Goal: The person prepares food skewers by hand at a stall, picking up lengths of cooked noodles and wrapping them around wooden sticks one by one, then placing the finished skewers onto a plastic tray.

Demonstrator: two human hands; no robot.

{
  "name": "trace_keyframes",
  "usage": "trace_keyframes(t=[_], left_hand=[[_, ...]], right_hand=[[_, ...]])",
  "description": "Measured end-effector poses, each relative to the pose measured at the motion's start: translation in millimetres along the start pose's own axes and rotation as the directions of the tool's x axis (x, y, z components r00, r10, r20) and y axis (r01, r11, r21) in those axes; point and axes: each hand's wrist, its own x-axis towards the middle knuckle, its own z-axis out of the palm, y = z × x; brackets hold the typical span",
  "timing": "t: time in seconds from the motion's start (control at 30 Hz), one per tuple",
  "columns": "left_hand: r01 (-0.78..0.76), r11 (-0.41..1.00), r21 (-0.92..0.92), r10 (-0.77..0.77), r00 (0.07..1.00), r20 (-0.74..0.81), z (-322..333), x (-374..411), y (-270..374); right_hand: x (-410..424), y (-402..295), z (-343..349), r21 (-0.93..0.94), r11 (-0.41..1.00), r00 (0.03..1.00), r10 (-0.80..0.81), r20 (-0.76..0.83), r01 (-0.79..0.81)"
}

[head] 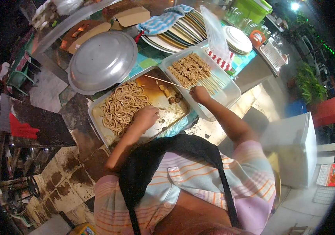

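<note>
My left hand (146, 118) is over the metal tray (171, 124), at the right edge of a heap of cooked intestines (123, 105); its fingertips are close together, and whether they pinch a piece is unclear. My right hand (200, 94) grips a bamboo skewer (167, 82), which points left across the tray and looks bare. Brown sauce and a few dark chunks (174, 99) lie in the tray. Beside it, a clear plastic container (229, 94) holds several loaded skewers (189, 69), their bare sticks towards my right hand.
A large metal lid (103, 61) rests beyond the tray at the left. Stacked plates (182, 32) under a blue striped cloth (163, 23) stand behind the container. An upright plastic lid (215, 35), white plates (237, 39) and drinking glasses (233, 16) are at the upper right.
</note>
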Motion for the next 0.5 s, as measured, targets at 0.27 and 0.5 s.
trace_keyframes(t=[0.27, 0.5], left_hand=[[-0.049, 0.987, 0.150, 0.070, 0.988, -0.138, 21, 10, 0], [0.147, 0.955, 0.259, -0.197, 0.963, 0.182, -1, 15, 12]], right_hand=[[-7, 3, -5, 0.107, 0.994, 0.999, 0.003, -0.035, 0.001], [-29, -14, -63, 0.700, 0.636, 0.933, 0.336, 0.128, -0.325]])
